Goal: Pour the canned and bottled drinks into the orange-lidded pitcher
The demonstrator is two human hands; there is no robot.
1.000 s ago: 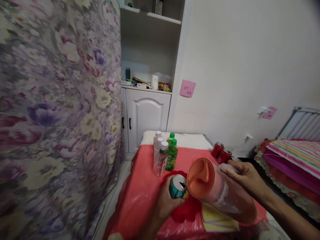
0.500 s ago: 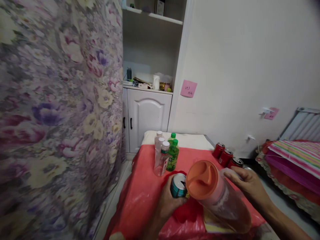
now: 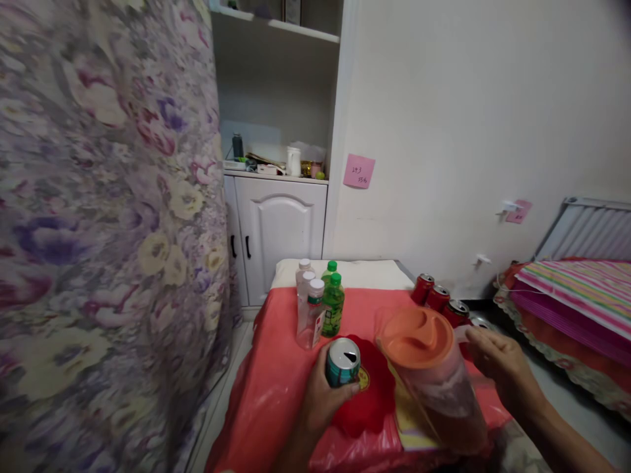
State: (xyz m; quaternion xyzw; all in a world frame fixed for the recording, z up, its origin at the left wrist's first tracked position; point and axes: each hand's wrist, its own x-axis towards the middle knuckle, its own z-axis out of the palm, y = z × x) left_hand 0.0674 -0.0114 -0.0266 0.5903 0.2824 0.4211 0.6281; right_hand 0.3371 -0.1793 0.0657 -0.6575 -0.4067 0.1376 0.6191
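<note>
My left hand (image 3: 320, 397) is wrapped round a teal drink can (image 3: 344, 363) with its top opened, held upright over the left part of a red scalloped plate (image 3: 377, 394). In my right hand (image 3: 497, 361) is the handle of a clear pitcher (image 3: 441, 401) with an orange lid (image 3: 418, 338). Brownish liquid shows low in the pitcher, which leans slightly and stands apart from the can. Under the pitcher lies a yellow cloth or sheet (image 3: 411, 420), partly hidden.
Clear bottles with white caps (image 3: 310, 315) and green bottles (image 3: 334, 305) stand on the red-covered table (image 3: 261, 381). Several cans (image 3: 438, 299), mostly red, line its right edge. A floral curtain (image 3: 108, 230) hangs at left, a white cabinet (image 3: 280, 236) behind, and a bed (image 3: 576, 315) at right.
The pitcher has tipped back more upright, and its lid has moved away from the can to the right. A gap now shows between them, with more of the red plate visible.
</note>
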